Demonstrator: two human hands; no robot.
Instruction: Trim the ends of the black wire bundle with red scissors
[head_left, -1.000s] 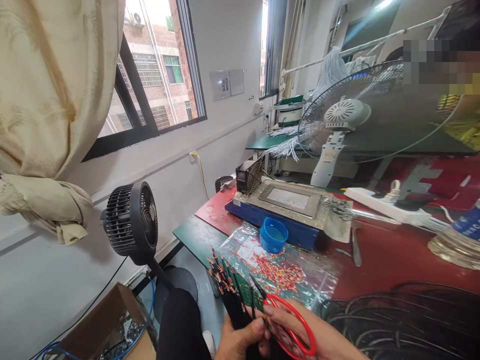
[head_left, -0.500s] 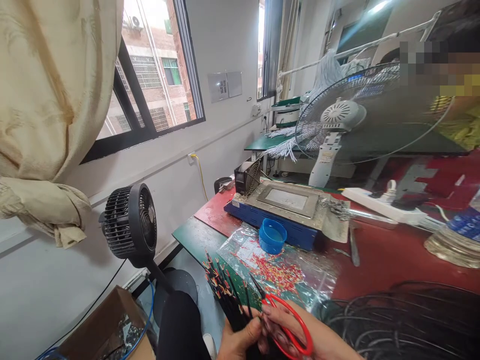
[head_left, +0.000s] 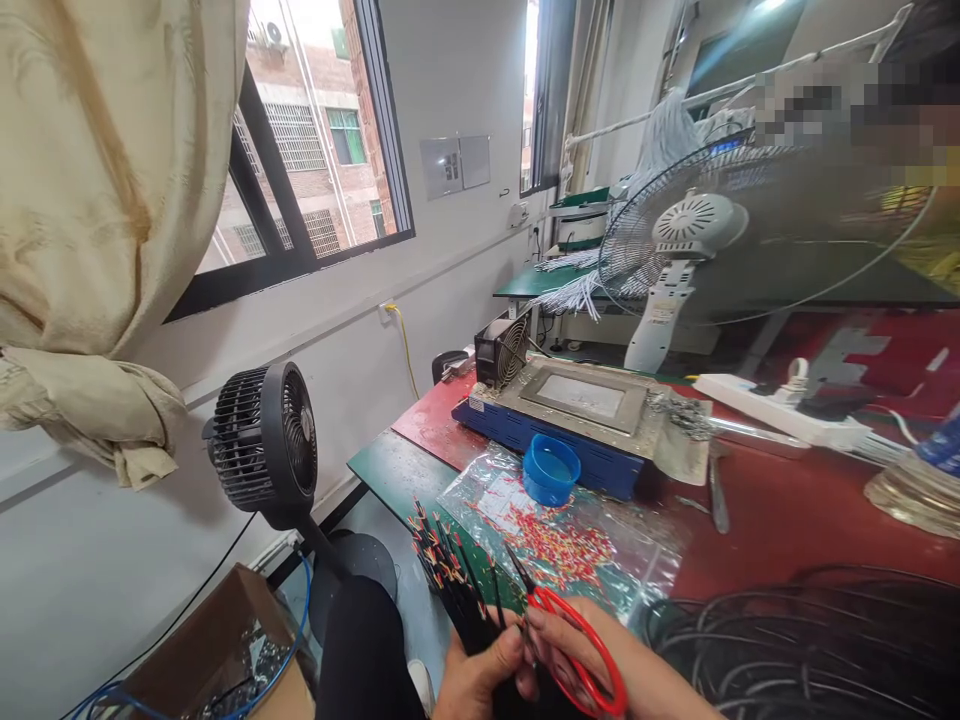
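A bundle of black cables (head_left: 456,575) with red and yellow stripped wire ends stands upright in my left hand (head_left: 480,672), its fingers wrapped round the lower part. My right hand (head_left: 559,640) is closed on red-handled scissors (head_left: 592,660), their dark blades pointing up and left beside the bundle. The two hands meet at the thumbs, close to one cable that stands a little apart from the rest. What the right fingertips pinch there is partly hidden. Beyond the hands, red and yellow wire scraps (head_left: 559,540) lie scattered on a clear plastic bag (head_left: 652,575).
A blue cup (head_left: 551,470) stands before a blue-sided solder pot (head_left: 555,440). Coiled black cable (head_left: 810,640) covers the right front. A black fan (head_left: 262,440) and a cardboard box (head_left: 217,620) are left. Behind stands a white fan (head_left: 660,310); a person (head_left: 930,220) is far right.
The view has shifted slightly, so the bench and fans appear a little displaced. My hands keep nearly the same pose, with the cables and scissors still held.
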